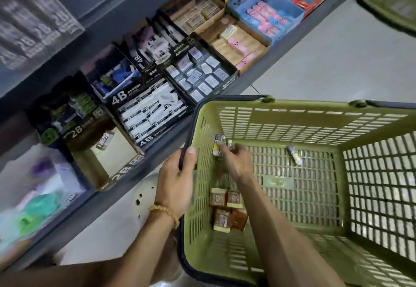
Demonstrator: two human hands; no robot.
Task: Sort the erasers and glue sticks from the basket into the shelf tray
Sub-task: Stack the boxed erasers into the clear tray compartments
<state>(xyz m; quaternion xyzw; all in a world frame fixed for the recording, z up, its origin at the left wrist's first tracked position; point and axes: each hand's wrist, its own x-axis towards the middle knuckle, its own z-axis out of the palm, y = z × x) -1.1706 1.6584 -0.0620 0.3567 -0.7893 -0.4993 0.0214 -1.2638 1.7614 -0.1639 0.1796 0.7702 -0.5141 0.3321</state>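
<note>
Left hand (177,174) grips the basket (292,118) handle, steadying it by the shelf. Right hand (234,156) reaches inside, fingers closing on a glue stick (218,145); another stick (295,155) and erasers (227,210) lie on the bottom.

The basket (292,115) sits just right of the shelf (139,167), its left rim close against the shelf edge. The left hand (175,181) grips the basket's handle (186,142) at that left rim. Inside, the right hand (234,158) reaches to the far left corner, touching a glue stick (218,147) lying against the left wall. A second glue stick (295,155) lies further right on the basket floor, well apart. Four eraser packs (227,208) cluster on the floor near the left wall, nearer the person. On the shelf, a 2B tray (105,163) stands left of the basket, holding one small pack (104,143); a 4B tray (148,113) sits behind it.
</note>
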